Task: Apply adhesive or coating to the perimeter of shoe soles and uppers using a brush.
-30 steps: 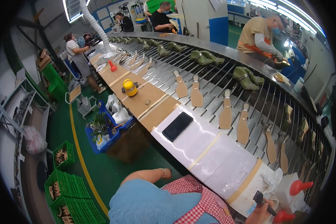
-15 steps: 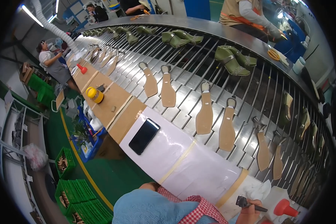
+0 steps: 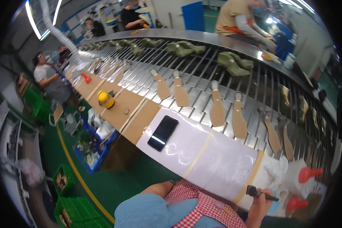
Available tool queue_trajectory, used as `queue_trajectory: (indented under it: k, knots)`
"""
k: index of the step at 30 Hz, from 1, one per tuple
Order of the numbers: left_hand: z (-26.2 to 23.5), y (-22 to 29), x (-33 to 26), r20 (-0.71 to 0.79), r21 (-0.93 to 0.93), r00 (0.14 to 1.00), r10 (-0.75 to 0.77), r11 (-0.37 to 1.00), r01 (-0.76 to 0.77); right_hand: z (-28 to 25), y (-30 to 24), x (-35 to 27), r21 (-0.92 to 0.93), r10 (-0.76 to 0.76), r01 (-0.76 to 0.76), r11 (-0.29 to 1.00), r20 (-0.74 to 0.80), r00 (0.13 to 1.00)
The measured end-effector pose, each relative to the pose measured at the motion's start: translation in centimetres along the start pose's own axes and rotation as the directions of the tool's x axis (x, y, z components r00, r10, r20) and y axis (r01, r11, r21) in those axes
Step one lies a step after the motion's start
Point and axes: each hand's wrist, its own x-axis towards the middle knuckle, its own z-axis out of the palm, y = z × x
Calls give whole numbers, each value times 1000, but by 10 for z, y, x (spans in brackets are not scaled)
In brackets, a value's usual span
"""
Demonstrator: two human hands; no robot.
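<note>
My right hand (image 3: pixel 260 202) is closed round the dark handle of a black brush (image 3: pixel 251 191), just off the near right end of the work surface. Its head points left; the bristles are too blurred to make out. Of my left arm (image 3: pixel 161 189) only a bent part shows beside the checked apron (image 3: pixel 205 205); the hand itself is hidden. A black phone (image 3: pixel 163 133) lies on the white sheet (image 3: pixel 228 163) covering the bench. Beyond, pairs of tan insoles (image 3: pixel 217 110) rest on the metal slat conveyor. White crumpled cloth (image 3: pixel 275 167) lies beyond my right hand.
Red-topped bottles (image 3: pixel 309 174) stand at the right. A yellow jar (image 3: pixel 105 99) sits on the cardboard-covered bench (image 3: pixel 121 110) to the left. Green shoe uppers (image 3: pixel 233 64) rest on the far rack. Co-workers (image 3: pixel 237 22) stand across it. A blue crate (image 3: pixel 95 148) and green baskets are below left.
The view has shifted, so the bench and phone sit further right. My right hand still grips the brush, now raised slightly in the picture. Across the rack, a co-worker's arms have moved.
</note>
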Motion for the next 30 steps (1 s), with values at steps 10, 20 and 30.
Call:
queue_trajectory:
  k: [10, 20, 30]
  knots:
    - [-58, 49, -44, 108, 362, 931, 350, 858, -365, 11, -9, -64, 41, -47, 51, 998, -80, 996]
    - [-112, 160, -176, 631, 124, 590, 504, 686, -717, -7, -2, -78, 120, -28, 37, 992, -69, 997]
    - [-213, 312, -205, 442, -49, 321, 838, 379, -924, -19, -2, -70, 123, 68, -46, 991, -183, 981]
